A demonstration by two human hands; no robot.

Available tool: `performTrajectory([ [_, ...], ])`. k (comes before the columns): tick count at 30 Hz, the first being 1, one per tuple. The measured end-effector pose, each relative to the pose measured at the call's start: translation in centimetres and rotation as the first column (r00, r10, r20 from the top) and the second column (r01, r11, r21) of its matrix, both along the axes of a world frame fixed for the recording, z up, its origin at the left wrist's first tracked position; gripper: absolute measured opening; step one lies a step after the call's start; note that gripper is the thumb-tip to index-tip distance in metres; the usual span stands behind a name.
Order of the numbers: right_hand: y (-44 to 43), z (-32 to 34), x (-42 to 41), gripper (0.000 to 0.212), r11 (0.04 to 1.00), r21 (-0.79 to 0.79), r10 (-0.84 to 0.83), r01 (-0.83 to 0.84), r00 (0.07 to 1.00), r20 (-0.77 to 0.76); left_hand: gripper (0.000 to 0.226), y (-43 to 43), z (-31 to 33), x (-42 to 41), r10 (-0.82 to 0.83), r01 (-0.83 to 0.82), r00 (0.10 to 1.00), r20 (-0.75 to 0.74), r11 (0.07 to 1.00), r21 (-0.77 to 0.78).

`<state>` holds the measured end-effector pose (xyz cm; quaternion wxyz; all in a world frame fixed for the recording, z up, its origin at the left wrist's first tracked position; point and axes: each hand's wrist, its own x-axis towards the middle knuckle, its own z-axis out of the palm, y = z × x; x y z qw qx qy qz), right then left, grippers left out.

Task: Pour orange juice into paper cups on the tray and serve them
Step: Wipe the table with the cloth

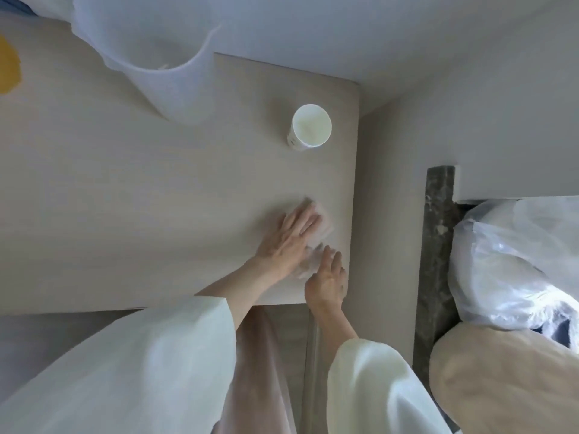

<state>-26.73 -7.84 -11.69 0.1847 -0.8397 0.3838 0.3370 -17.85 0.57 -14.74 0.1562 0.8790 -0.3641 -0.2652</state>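
Observation:
One white paper cup [311, 126] stands upright near the right end of the pale wooden table [156, 198]; its inside looks pale, and I cannot tell what is in it. Below the cup, my left hand [291, 236] presses flat on a thin white tissue [325, 227] lying on the tabletop. My right hand [326, 280] is at the table's front right corner, its straight fingers touching the crumpled near end of the same tissue. No tray or juice container is in view.
An orange patch [7, 67] shows at the far left edge. A translucent white cloth [150, 51] hangs over the table's back. Right of the table are a dark stone strip [438, 245], clear plastic bags [517, 261] and a beige cushion [501, 386].

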Motion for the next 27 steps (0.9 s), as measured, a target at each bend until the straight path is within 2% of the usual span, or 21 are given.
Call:
performTrajectory([
  [2,0.3,-1.4,-0.2,0.077,1.000,0.011,0.008,-0.008,1.000,0.013,0.065,-0.3,-0.9,0.2,-0.082,0.083,0.995,-0.050,0.997,0.010],
  [3,0.6,-1.9,-0.3,0.077,1.000,0.014,0.010,-0.010,1.000,0.010,0.060,-0.2,-1.2,0.0,-0.120,0.118,0.991,-0.059,0.992,-0.042],
  [5,1.4,-2.6,-0.4,0.078,1.000,-0.004,0.022,-0.022,1.000,-0.010,0.051,0.3,-2.0,-0.8,-0.216,0.215,0.976,0.007,0.967,-0.136],
  [6,1.9,-2.8,-0.5,0.078,1.000,-0.014,0.023,-0.023,1.000,-0.009,0.053,0.9,-2.3,-1.0,-0.229,0.236,0.972,0.059,0.958,-0.165],
  [10,4.1,-2.9,-0.3,0.078,0.999,-0.037,0.017,-0.014,0.996,0.084,0.053,7.7,-3.4,0.3,-0.119,0.173,0.967,0.225,0.955,-0.239],
  [11,4.4,-2.8,-0.1,0.077,0.999,-0.044,0.035,-0.031,0.995,0.093,0.052,10.2,-3.7,1.2,-0.074,0.138,0.963,0.259,0.961,-0.239],
  [13,5.0,-2.7,0.3,0.077,0.998,-0.030,0.062,-0.060,0.995,0.080,0.055,14.6,-4.0,2.5,0.105,-0.078,0.983,0.152,0.981,-0.175],
  [15,5.8,-2.6,1.0,0.080,0.997,-0.003,0.074,-0.074,0.995,0.064,0.077,15.2,-4.0,2.7,0.386,-0.368,0.914,0.127,0.918,-0.147],
  [17,6.9,-2.4,1.5,0.084,0.996,0.022,0.087,-0.088,0.995,0.042,0.078,12.9,-3.6,1.7,0.517,-0.505,0.841,0.159,0.856,-0.110],
  [18,7.6,-2.3,1.6,0.086,0.995,0.033,0.095,-0.095,0.995,0.020,0.077,11.8,-3.7,0.9,0.504,-0.489,0.847,0.167,0.863,-0.122],
  [19,8.2,-2.3,1.6,0.088,0.994,0.043,0.100,-0.099,0.995,-0.005,0.078,10.6,-3.6,0.1,0.402,-0.386,0.908,0.120,0.912,-0.137],
  [20,8.6,-2.2,1.5,0.092,0.994,0.053,0.101,-0.099,0.994,-0.031,0.078,9.7,-3.4,-0.6,0.241,-0.224,0.964,0.115,0.964,-0.143],
  [21,9.0,-2.2,1.4,0.096,0.994,0.056,0.100,-0.097,0.994,-0.054,0.079,9.3,-3.2,-1.2,0.013,0.001,0.991,0.131,0.994,-0.108],
  [22,9.3,-2.2,1.2,0.100,0.994,0.050,0.096,-0.092,0.992,-0.076,0.078,9.3,-2.9,-1.3,-0.192,0.200,0.974,0.123,0.978,-0.059],
  [23,9.5,-2.2,1.0,0.104,0.996,0.036,0.087,-0.084,0.992,-0.095,0.073,9.9,-2.8,-0.8,-0.306,0.312,0.946,0.109,0.949,-0.044],
  [25,9.8,-2.1,0.9,0.107,0.996,0.005,0.090,-0.090,0.989,-0.120,0.059,11.8,-2.7,1.3,-0.301,0.322,0.940,0.160,0.939,-0.124],
  [27,10.2,-1.9,1.2,0.105,0.992,-0.014,0.126,-0.128,0.985,-0.115,0.063,15.1,-2.9,4.1,-0.158,0.204,0.958,0.239,0.963,-0.179],
])
